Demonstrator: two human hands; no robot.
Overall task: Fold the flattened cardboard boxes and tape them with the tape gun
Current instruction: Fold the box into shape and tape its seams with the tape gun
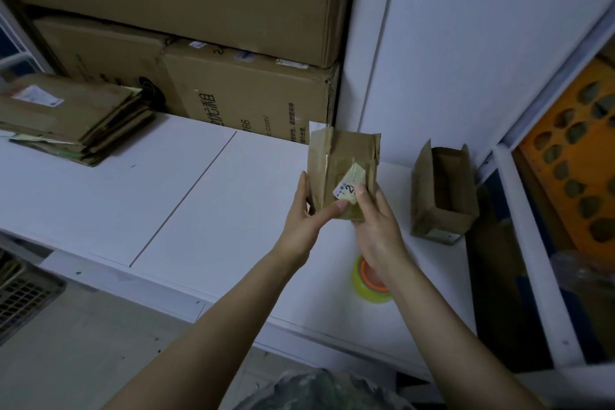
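Both hands grip a small flattened cardboard box (342, 170) above the desk (199, 196): left hand (304, 213) pinching its edge, right hand (377, 226) its labelled face.

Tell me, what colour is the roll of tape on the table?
The roll of tape is yellow-green with an orange core, seen in the head view.

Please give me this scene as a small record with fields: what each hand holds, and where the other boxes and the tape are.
left hand: grips the left edge of the small flattened box
right hand: grips its lower right, thumb on the torn label
box state: flat, held above the white table
folded open box: on the table, to the right
flattened box stack: far left of the table
tape roll: on the table, partly hidden by the right wrist
tape gun: not visible
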